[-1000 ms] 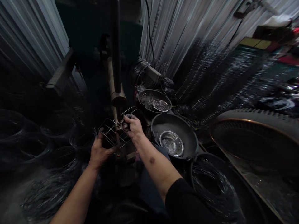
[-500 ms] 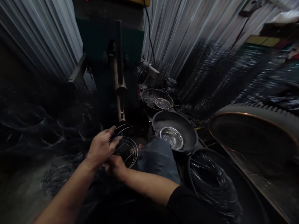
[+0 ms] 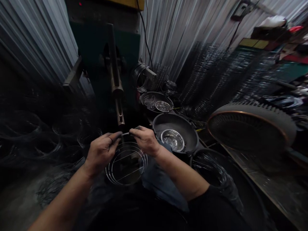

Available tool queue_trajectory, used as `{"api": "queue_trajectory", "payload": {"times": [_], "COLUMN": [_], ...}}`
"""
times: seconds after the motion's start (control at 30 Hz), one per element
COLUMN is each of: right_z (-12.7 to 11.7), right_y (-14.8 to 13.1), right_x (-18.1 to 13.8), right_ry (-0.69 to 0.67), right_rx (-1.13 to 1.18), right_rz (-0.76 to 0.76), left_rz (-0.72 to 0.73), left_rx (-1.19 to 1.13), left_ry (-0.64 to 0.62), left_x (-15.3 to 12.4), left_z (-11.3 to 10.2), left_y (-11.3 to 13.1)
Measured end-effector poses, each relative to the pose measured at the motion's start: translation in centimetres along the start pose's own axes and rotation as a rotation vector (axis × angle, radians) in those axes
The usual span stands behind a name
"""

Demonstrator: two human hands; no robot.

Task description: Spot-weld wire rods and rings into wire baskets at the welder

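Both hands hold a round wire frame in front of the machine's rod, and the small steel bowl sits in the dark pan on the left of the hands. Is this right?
Not quite. The head view shows the steel bowl in the dark pan to the right of the hands, not the left. The rest holds: the left hand and right hand both hold the round wire frame in front of the rod.

A: Item: legible text, labels, brands, numbers, signs?

B: None readable. The green machine housing (image 3: 108, 41) bears no lettering that can be made out; it shows only a small red indicator light (image 3: 80, 4).

A: Yellow panels (image 3: 251, 42) at upper right?

B: Blank or too blurred to tell.
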State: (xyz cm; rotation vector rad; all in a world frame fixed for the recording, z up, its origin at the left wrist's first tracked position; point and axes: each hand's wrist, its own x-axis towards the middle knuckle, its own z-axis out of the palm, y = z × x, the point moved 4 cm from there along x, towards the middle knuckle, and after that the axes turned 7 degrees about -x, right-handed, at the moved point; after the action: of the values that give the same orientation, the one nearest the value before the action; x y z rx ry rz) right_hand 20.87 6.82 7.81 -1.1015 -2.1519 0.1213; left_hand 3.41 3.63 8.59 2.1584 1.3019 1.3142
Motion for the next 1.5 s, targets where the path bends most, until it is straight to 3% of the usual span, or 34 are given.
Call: {"api": "queue_trajectory", "payload": {"times": [0.1,0.2,0.33,0.5,0.8,1.5], "right_z": [0.9,2.2,3.8,4.7,4.7,4.8], "right_y": [1.2,2.1,3.5,4.8,5.4,6.0], "right_x": [1.6,3.1,4.9,7.1,9.9,10.1], "right_ry": [-0.057,-0.186,-0.340,-0.406,-0.420,-0.391], "right_rx": [-0.086,-0.168,-0.202,-0.147,-0.075,-0.090], "right_rz": [0.085,0.131,0.199,0.251,0.238,0.235], "left_rz": [0.130,0.162,0.055,-0.082,-0.169,-0.201], "left_rx": [0.149,0.271,0.282,0.194,0.186,0.205], "left_ry": [0.007,-0.073,-0.162,-0.164,-0.147,-0.184], "left_x": [1.3,2.5,3.9,5.6,7.7,8.5], "left_z": [0.4,1.3,2.2,2.4,1.7,2.1], "left_y": [-1.4,-3.8,-6.4,-7.8,-8.8,-8.5]}}
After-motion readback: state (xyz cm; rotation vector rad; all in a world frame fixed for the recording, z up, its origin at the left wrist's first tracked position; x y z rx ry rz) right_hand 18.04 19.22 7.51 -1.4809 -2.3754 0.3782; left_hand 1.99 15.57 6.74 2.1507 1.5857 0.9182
